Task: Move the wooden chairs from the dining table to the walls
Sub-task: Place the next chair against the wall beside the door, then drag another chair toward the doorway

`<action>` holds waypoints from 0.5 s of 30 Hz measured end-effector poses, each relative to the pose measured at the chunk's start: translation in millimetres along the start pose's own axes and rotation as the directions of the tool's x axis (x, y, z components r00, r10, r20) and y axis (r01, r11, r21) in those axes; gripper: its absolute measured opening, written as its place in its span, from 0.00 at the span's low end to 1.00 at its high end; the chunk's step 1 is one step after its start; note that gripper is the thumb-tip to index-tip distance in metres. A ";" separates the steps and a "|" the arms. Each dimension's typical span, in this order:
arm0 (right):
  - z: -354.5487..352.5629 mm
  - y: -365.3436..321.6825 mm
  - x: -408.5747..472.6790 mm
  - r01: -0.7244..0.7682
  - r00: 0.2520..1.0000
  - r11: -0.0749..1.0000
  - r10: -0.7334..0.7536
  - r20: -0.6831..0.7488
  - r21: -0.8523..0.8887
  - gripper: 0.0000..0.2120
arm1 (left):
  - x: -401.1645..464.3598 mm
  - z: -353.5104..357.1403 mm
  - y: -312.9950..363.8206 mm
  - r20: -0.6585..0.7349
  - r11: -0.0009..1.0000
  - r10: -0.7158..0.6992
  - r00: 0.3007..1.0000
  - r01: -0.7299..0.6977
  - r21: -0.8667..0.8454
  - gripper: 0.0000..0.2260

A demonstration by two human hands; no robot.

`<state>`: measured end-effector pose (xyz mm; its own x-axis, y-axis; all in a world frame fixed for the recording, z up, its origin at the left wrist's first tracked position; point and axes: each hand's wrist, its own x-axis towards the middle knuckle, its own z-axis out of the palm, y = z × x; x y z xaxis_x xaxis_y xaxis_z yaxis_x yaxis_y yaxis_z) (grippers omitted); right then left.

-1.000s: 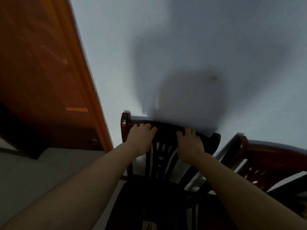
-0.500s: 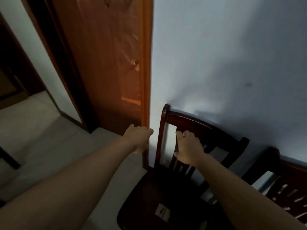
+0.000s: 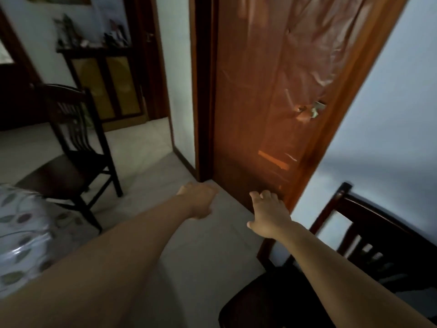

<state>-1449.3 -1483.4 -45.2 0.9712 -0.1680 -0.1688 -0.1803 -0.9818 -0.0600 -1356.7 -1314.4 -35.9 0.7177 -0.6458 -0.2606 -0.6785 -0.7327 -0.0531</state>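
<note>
A dark wooden chair (image 3: 369,252) sits at my four o'clock, its back toward the pale wall (image 3: 390,114) and its seat toward me; whether the back touches the wall I cannot tell. A second chair (image 3: 73,147) stands on the floor (image 3: 146,185) at my ten o'clock, just beside the counter (image 3: 21,233) with its leaf-print cloth. My right hand (image 3: 269,214) hangs in the air at one o'clock, fingers (image 3: 266,195) relaxed and spread, holding nothing, clear of the near chair. My left hand (image 3: 198,200) floats at twelve o'clock, fingers loosely curled, holding nothing. Beyond both hands stands an orange-brown door (image 3: 272,91) with its handle (image 3: 314,110). Far off at eleven o'clock, a dark cabinet (image 3: 106,79) carries small blurred items.
</note>
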 end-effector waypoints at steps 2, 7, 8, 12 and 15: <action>-4.6 -35.5 27.1 0.049 0.999 0.999 -0.049 0.009 -0.019 0.37 | -4.6 1.4 -38.8 0.002 0.998 -0.061 0.998 0.061 -0.023 0.27; -18.4 -122.6 91.3 0.183 0.983 0.983 -0.183 0.010 0.003 0.38 | -23.4 5.1 -148.2 -0.033 0.975 -0.214 0.976 0.212 -0.059 0.25; -21.0 -138.2 102.0 0.204 0.979 0.979 -0.204 0.012 0.001 0.38 | -28.8 5.7 -168.7 -0.026 0.967 -0.246 0.969 0.244 -0.067 0.25; -27.0 -195.2 140.6 0.278 0.961 0.961 -0.277 0.021 -0.015 0.38 | -46.5 12.4 -239.0 -0.007 0.926 -0.363 0.932 0.360 -0.110 0.25; -29.8 -231.4 169.1 0.323 0.946 0.946 -0.322 0.038 -0.026 0.37 | -53.2 17.3 -277.6 -0.009 0.899 -0.419 0.908 0.414 -0.147 0.25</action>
<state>-1238.7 -1287.3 -30.5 0.9709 0.1603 -0.1779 0.1469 -0.9854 -0.0860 -1209.3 -1073.0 -24.0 0.9374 -0.2809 -0.2061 -0.2899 -0.9570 -0.0142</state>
